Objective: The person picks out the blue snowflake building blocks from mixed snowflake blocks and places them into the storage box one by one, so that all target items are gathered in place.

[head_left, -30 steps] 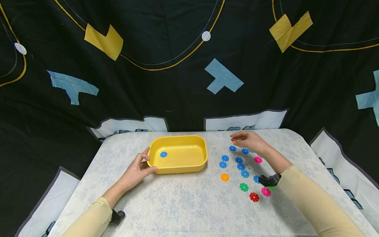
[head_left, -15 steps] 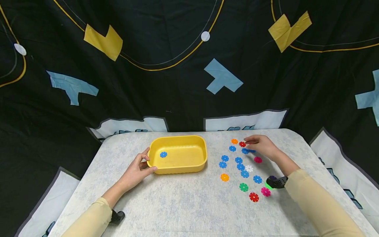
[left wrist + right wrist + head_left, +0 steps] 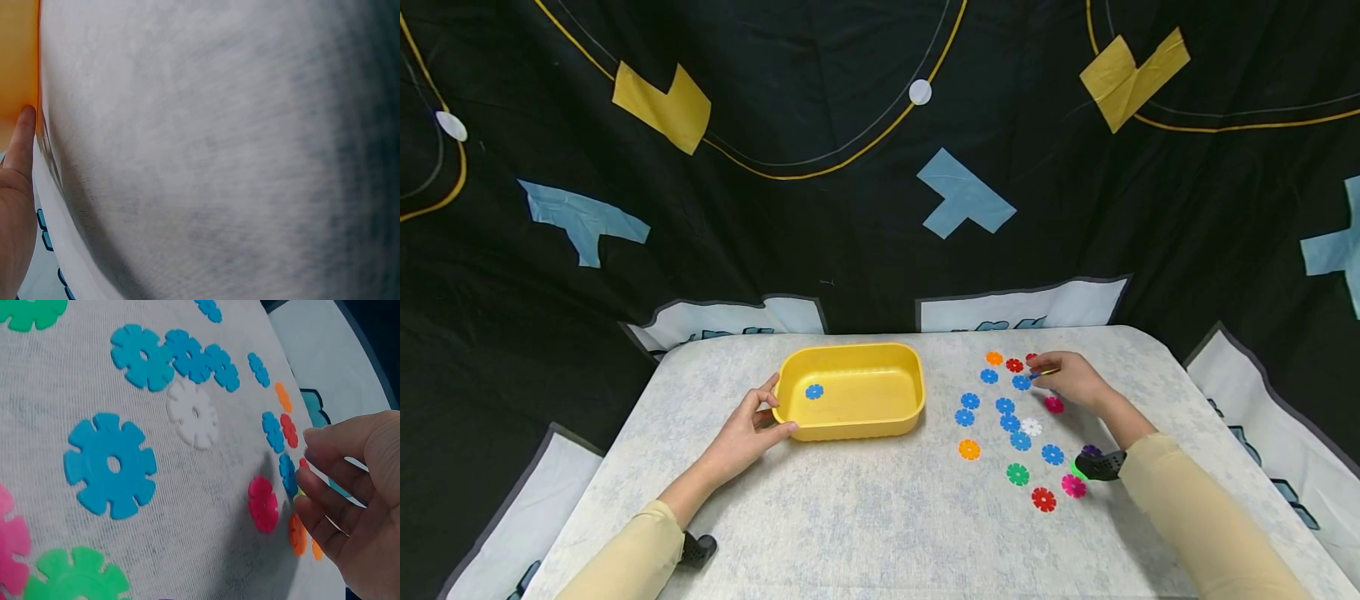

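A yellow plastic tray (image 3: 850,421) stands left of centre on the table, one blue snowflake disc (image 3: 814,392) inside. My left hand (image 3: 752,429) grips its left end, thumb at the near corner and fingers along the side; the left wrist view shows a fingertip (image 3: 28,115) against the tray's wall. My right hand (image 3: 1071,379) is over the far part of the scattered discs and pinches a tilted blue snowflake disc (image 3: 1035,377), with a thin yellow edge beside it. In the right wrist view its fingers (image 3: 331,481) are bent, partly covering orange and red discs.
Snowflake discs in several colours lie right of the tray, including a white disc (image 3: 1032,427), a pink disc (image 3: 1073,486), a red disc (image 3: 1043,500) and an orange disc (image 3: 969,449). The pale tablecloth (image 3: 865,525) reaches a black curtain (image 3: 820,250) behind.
My right hand has moved right from the orange disc, past a red disc, to the blue disc, which is now tilted at its fingertips. The left hand and tray stay put.
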`<state>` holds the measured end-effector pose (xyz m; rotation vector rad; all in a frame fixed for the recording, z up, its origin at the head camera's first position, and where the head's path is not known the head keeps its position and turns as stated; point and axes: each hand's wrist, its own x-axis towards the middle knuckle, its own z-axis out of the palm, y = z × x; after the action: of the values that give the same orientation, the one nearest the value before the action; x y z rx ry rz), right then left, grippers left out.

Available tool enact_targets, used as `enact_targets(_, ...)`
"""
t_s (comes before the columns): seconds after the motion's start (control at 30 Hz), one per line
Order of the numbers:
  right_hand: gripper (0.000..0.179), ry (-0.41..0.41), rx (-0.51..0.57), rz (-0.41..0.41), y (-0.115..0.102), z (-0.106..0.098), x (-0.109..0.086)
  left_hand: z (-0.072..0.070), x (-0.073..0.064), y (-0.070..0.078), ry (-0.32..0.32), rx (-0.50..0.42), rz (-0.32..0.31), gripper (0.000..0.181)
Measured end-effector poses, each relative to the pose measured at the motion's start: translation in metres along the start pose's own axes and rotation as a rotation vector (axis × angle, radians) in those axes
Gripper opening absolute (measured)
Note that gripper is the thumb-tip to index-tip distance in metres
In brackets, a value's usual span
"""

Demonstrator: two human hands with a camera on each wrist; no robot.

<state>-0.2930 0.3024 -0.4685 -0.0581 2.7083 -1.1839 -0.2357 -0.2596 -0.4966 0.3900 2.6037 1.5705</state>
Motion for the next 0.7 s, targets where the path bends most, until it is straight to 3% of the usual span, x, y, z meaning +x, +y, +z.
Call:
enact_targets(0.3, 0.044, 0.007, -0.021, 0.069, 0.013, -0.004, 0.007, 0.0, -0.001, 0.001, 0.0, 0.011, -0.013, 0.055)
enact_targets(0.7, 0.045, -0.025, -0.072, 0.103, 0.022, -0.01, 0.019, 0.0, -0.001, 0.001, -0.001, 0.012, -0.013, 0.058)
